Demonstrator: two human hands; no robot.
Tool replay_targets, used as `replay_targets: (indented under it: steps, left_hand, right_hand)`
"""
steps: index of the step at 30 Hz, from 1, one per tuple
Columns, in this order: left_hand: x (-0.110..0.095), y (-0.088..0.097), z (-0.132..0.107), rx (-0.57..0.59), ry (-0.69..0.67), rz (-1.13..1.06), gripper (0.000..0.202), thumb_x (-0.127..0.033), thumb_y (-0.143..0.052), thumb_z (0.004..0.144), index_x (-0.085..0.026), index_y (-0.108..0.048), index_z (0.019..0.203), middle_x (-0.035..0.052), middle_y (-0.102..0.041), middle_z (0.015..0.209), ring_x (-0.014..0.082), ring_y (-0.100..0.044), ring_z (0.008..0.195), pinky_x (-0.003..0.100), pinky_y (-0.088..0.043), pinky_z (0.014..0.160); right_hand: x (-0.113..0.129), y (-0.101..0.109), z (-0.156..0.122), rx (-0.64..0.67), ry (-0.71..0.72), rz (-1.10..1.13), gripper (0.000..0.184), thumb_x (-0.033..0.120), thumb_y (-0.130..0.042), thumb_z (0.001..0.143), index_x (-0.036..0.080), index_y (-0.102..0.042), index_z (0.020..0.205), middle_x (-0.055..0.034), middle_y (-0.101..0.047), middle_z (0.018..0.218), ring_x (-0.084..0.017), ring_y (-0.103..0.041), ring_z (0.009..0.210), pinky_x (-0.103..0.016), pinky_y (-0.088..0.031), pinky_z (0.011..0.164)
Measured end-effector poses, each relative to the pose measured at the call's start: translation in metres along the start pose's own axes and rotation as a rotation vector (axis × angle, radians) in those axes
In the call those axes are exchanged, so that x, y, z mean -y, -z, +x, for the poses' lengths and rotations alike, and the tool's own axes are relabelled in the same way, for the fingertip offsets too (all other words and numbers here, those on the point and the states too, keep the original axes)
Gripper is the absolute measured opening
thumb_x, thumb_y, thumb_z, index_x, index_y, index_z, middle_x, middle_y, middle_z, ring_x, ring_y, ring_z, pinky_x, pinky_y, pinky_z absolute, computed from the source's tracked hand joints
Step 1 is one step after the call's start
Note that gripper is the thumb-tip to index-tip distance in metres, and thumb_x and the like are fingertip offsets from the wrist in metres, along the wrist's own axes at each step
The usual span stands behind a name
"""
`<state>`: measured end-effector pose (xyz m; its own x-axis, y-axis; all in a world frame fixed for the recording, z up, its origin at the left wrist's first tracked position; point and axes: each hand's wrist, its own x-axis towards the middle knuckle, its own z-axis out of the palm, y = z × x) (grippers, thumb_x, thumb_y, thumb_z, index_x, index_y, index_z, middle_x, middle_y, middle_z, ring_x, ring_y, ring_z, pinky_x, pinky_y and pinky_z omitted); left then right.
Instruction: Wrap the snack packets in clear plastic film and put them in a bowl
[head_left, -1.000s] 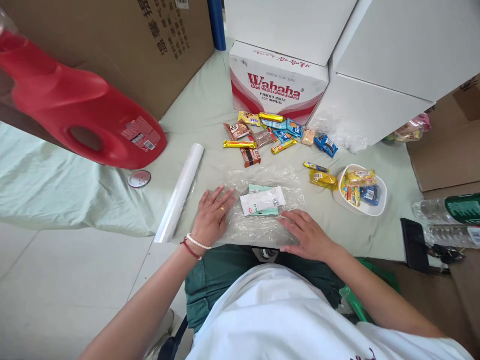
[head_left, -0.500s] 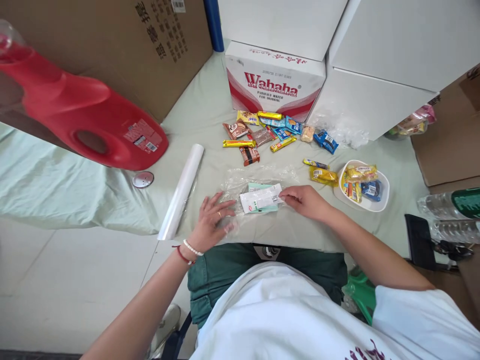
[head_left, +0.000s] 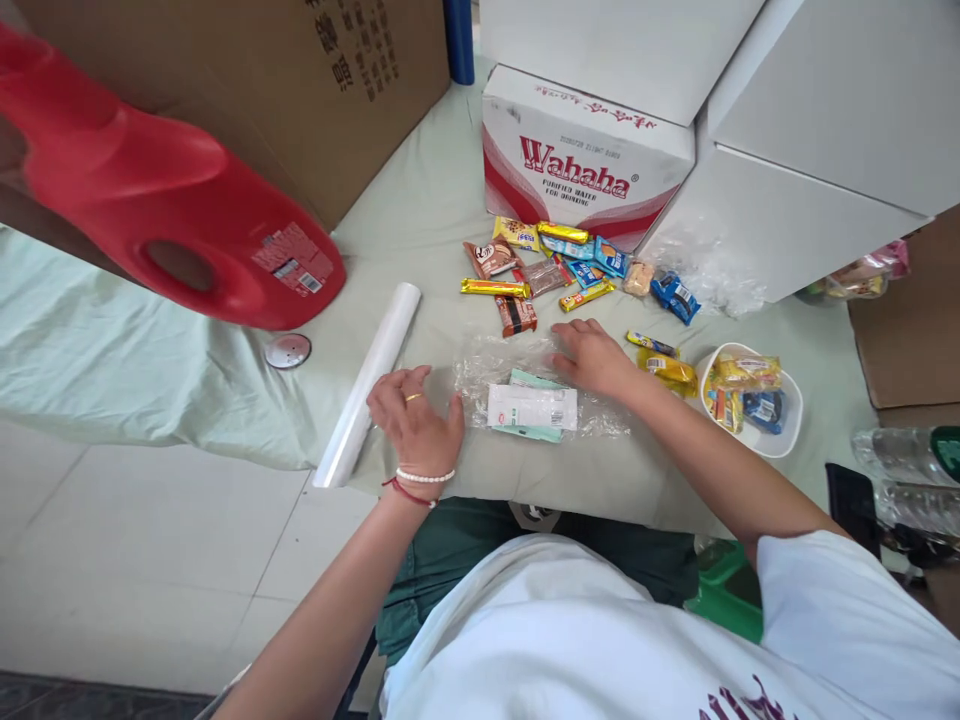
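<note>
A white printed packet lies on a pale green packet, both on a crinkled sheet of clear plastic film. My left hand is left of the film, fingers bent loosely and thumb apart, holding nothing that I can see. Its fingertips are at the right side of a white roll of plastic film; whether they touch it I cannot tell. My right hand is over the film's upper right part, fingers apart, above and right of the packets.
Several wrapped snacks lie before a Wahaha carton. A white tub holds more snacks at the right, with yellow packets beside it. At the left are a red jug and a round disc.
My right hand has let go of the white packet and moved up, away from it. The packet now lies straighter. My left hand has shifted left from the film toward the roll.
</note>
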<state>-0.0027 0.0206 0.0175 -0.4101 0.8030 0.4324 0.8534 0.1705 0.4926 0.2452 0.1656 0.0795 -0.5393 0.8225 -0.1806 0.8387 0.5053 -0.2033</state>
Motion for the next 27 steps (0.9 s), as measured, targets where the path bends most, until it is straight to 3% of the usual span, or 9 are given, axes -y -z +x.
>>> replay_targets:
  steps: [3, 5, 7, 9, 13, 17, 19, 23, 27]
  left_hand:
    - [-0.003, 0.016, -0.02, -0.013, -0.097, -0.004, 0.032, -0.026, -0.056, 0.093, -0.02, -0.071, 0.12, 0.0168, -0.064, 0.115, 0.0363, -0.056, 0.118, 0.061, -0.037, 0.109]
    - [-0.011, 0.02, -0.032, 0.133, -0.296, -0.063, 0.035, -0.021, -0.052, 0.093, -0.028, -0.074, 0.12, 0.0113, -0.07, 0.11, 0.0316, -0.061, 0.112, 0.055, -0.04, 0.104]
    - [-0.025, 0.017, -0.037, 0.34, -0.468, -0.11, 0.047, -0.017, -0.049, 0.093, -0.033, -0.072, 0.131, 0.0073, -0.075, 0.12, 0.0281, -0.064, 0.11, 0.049, -0.043, 0.096]
    - [-0.04, 0.009, -0.036, 0.496, -0.518, -0.095, 0.053, -0.014, -0.046, 0.094, -0.031, -0.068, 0.139, 0.0059, -0.073, 0.136, 0.0277, -0.064, 0.11, 0.047, -0.044, 0.088]
    - [-0.058, -0.007, -0.028, 0.594, -0.502, 0.008, 0.048, -0.013, -0.044, 0.097, -0.024, -0.071, 0.136, 0.0059, -0.067, 0.147, 0.0295, -0.064, 0.104, 0.049, -0.044, 0.081]
    - [-0.057, -0.012, -0.03, 0.607, -0.494, 0.025, 0.043, -0.015, -0.046, 0.098, -0.023, -0.075, 0.128, 0.0088, -0.071, 0.141, 0.03, -0.065, 0.104, 0.05, -0.047, 0.082]
    - [-0.051, -0.012, -0.033, 0.612, -0.47, 0.001, 0.041, -0.015, -0.049, 0.096, -0.023, -0.076, 0.126, 0.0098, -0.072, 0.138, 0.0301, -0.067, 0.106, 0.05, -0.049, 0.084]
    - [-0.032, -0.013, -0.036, 0.602, -0.389, -0.185, 0.047, -0.011, -0.049, 0.09, -0.025, -0.074, 0.127, 0.006, -0.07, 0.142, 0.0261, -0.069, 0.112, 0.048, -0.055, 0.093]
    - [-0.007, -0.015, -0.027, 0.43, -0.108, -0.382, 0.04, -0.017, -0.046, 0.092, -0.024, -0.073, 0.122, 0.0059, -0.073, 0.135, 0.0219, -0.069, 0.119, 0.042, -0.056, 0.103]
  right_hand:
    - [0.011, -0.009, 0.021, 0.091, -0.036, -0.001, 0.065, 0.043, -0.072, 0.093, 0.012, -0.055, 0.147, -0.019, -0.069, 0.123, -0.035, -0.054, 0.118, -0.04, -0.046, 0.096]
    - [0.015, -0.012, 0.031, 0.13, -0.073, 0.008, 0.055, 0.038, -0.075, 0.089, 0.014, -0.063, 0.137, -0.0154, -0.073, 0.108, -0.033, -0.057, 0.113, -0.036, -0.045, 0.09]
    - [0.016, -0.009, 0.035, 0.165, -0.081, 0.062, 0.032, 0.029, -0.072, 0.09, 0.016, -0.072, 0.12, -0.0102, -0.074, 0.096, -0.027, -0.062, 0.101, -0.031, -0.043, 0.083]
    - [0.017, -0.002, 0.033, 0.185, -0.047, 0.152, 0.017, 0.024, -0.067, 0.093, 0.017, -0.077, 0.105, -0.0054, -0.073, 0.089, -0.02, -0.062, 0.085, -0.027, -0.04, 0.076]
    - [0.022, 0.012, 0.005, 0.084, 0.172, 0.227, 0.021, 0.023, -0.058, 0.099, 0.018, -0.078, 0.105, -0.0028, -0.07, 0.088, -0.015, -0.057, 0.075, -0.027, -0.038, 0.073]
    - [0.033, -0.004, -0.039, 0.006, 0.463, 0.054, 0.027, 0.026, -0.052, 0.105, 0.02, -0.077, 0.099, -0.01, -0.066, 0.105, -0.022, -0.054, 0.093, -0.033, -0.04, 0.08]
    - [0.038, -0.023, -0.056, -0.046, 0.497, -0.04, 0.028, 0.02, -0.048, 0.105, 0.019, -0.076, 0.106, -0.0127, -0.065, 0.111, -0.026, -0.05, 0.1, -0.038, -0.04, 0.086]
    - [0.042, -0.06, -0.074, -0.077, 0.458, -0.091, 0.043, 0.009, -0.042, 0.103, 0.016, -0.063, 0.14, -0.0129, -0.063, 0.109, -0.027, -0.048, 0.098, -0.04, -0.043, 0.09]
    - [0.047, -0.073, -0.078, -0.05, 0.429, -0.097, 0.06, 0.007, -0.044, 0.101, 0.027, -0.05, 0.157, -0.0099, -0.061, 0.11, -0.027, -0.049, 0.102, -0.039, -0.043, 0.092]
